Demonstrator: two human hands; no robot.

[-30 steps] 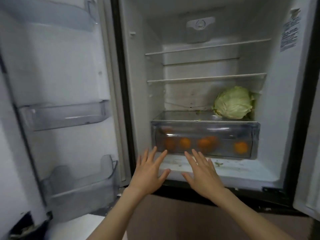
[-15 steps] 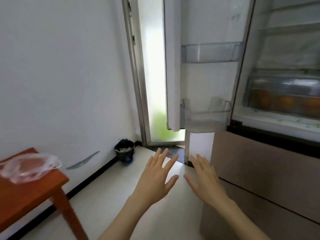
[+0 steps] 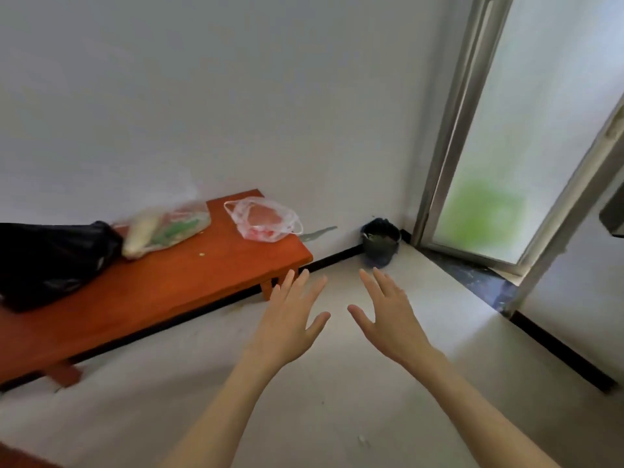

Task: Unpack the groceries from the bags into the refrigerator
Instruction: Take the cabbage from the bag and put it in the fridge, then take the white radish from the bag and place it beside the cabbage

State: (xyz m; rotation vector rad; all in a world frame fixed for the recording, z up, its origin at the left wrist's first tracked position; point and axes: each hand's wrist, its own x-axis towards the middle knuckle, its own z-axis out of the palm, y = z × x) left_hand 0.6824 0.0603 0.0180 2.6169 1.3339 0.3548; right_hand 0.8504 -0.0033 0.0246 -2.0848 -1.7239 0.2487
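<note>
The refrigerator has been swung out of view; the red bench (image 3: 189,285) is now faced at left, bags upon it: black bag (image 3: 50,261), vegetable bag (image 3: 165,231), pink bag (image 3: 263,219). Left hand (image 3: 287,329) and right hand (image 3: 391,325) are held splayed, empty, so another fetch is judged due.

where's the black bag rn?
Head view, far left: the black bag lies on the red bench against the wall, touching the clear bag of vegetables to its right.
</note>
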